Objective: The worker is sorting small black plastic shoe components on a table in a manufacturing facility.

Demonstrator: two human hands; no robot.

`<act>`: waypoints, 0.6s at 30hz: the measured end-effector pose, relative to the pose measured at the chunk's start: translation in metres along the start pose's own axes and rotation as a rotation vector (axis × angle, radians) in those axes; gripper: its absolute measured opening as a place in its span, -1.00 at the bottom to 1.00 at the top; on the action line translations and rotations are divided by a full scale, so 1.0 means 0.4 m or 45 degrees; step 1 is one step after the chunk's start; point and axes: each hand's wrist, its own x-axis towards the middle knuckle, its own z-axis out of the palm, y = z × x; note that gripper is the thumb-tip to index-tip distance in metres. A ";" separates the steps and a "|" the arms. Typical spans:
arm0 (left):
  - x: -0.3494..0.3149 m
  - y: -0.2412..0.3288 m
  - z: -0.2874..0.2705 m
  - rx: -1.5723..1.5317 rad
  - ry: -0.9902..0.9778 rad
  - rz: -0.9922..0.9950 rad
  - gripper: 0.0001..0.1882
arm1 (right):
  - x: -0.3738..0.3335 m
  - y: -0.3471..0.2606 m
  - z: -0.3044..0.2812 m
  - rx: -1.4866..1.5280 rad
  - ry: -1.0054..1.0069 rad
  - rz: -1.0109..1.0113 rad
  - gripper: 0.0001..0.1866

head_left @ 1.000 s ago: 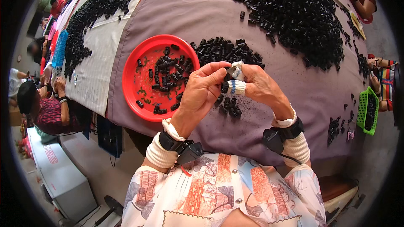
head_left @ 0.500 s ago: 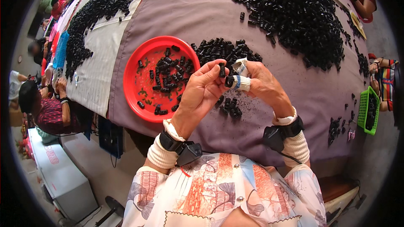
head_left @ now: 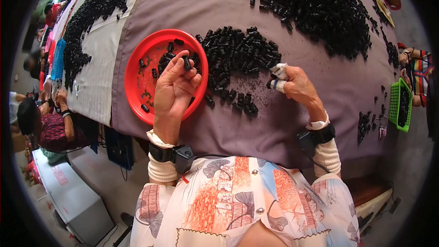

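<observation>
Between thumb and fingertips, my left hand (head_left: 173, 84) pinches a small black cylindrical plastic piece (head_left: 186, 62) above the red round tray (head_left: 131, 87). More pieces of the same kind lie in that tray, partly covered by my hand. To the right, my right hand (head_left: 299, 87) is closed, with white cloth covers (head_left: 278, 85) on its thumb and finger. Something dark shows at its fingertips, too small to make out. Just left of it spreads a pile of black pieces (head_left: 240, 50), with a few loose ones (head_left: 244, 104) nearer me.
A large heap of black pieces (head_left: 320, 13) covers the far right of the purple-grey tablecloth (head_left: 256, 135). Another heap (head_left: 96, 11) lies on the pale cloth at left. A green basket (head_left: 401, 105) stands at the right edge. Other people sit around the table.
My hands were together over the table. The left has moved left over the red tray with the black piece; the right has drawn a little right and down.
</observation>
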 end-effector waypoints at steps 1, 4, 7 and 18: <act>-0.001 0.001 -0.003 0.003 0.026 0.013 -0.74 | 0.005 0.014 0.007 0.001 0.002 0.003 -0.72; -0.009 0.007 -0.012 0.013 0.060 0.039 -0.74 | 0.017 0.032 0.027 -0.272 -0.003 -0.271 -0.77; -0.020 0.014 -0.028 0.024 0.082 0.063 -0.74 | 0.016 -0.013 0.046 -0.369 0.033 -0.273 -0.81; -0.040 0.052 -0.067 0.073 0.128 0.151 -0.75 | 0.020 -0.008 0.015 -0.470 0.021 -0.314 -0.92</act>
